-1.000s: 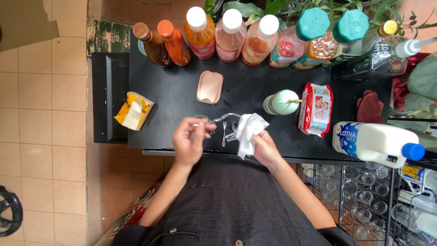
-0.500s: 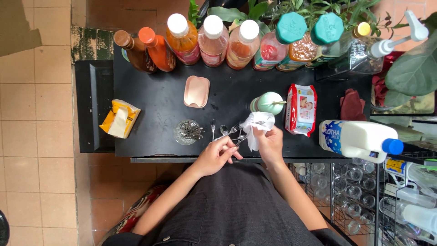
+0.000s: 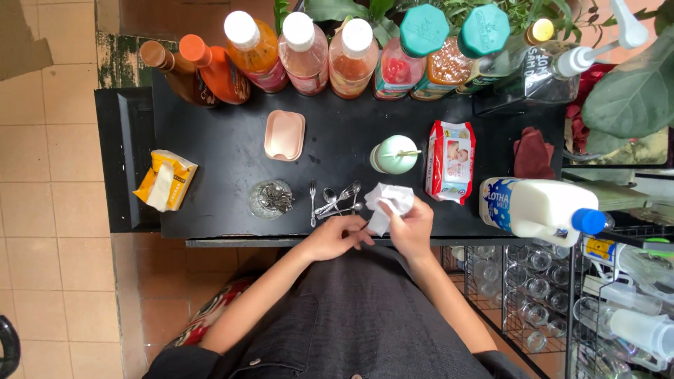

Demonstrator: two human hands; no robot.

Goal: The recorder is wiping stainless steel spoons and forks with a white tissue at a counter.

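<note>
Setting: a black counter (image 3: 232, 147) seen from above, tan floor tiles on the left and a wire rack of glassware on the right.
Back row: juice and sauce bottles (image 3: 302, 49) stand along the far edge, with green leaves behind them.
On the counter: a pink soap dish (image 3: 284, 135), a yellow tissue pack (image 3: 166, 180), a pale green lidded cup (image 3: 394, 154), a red and white wet-wipe pack (image 3: 450, 161), a white milk jug (image 3: 537, 208) lying on its side, and a small glass (image 3: 270, 198) with metal pieces in it.
Cutlery: a fork and spoons (image 3: 331, 201) lie at the near edge, handles running roughly towards the person, just left of the hands.
Cloth: a crumpled white wipe (image 3: 388, 203) sits over the counter's near edge, directly above the right hand.
Right hand (image 3: 411, 229): its grip is closed around the wipe's lower part.
Left hand (image 3: 335, 238): fingers pressed together at the wipe's lower left corner, pinching a thin item there; what it is cannot be told.
Key relation: both hands meet at the wipe; the cutlery lies nearer the left hand, just beyond and left of it.
</note>
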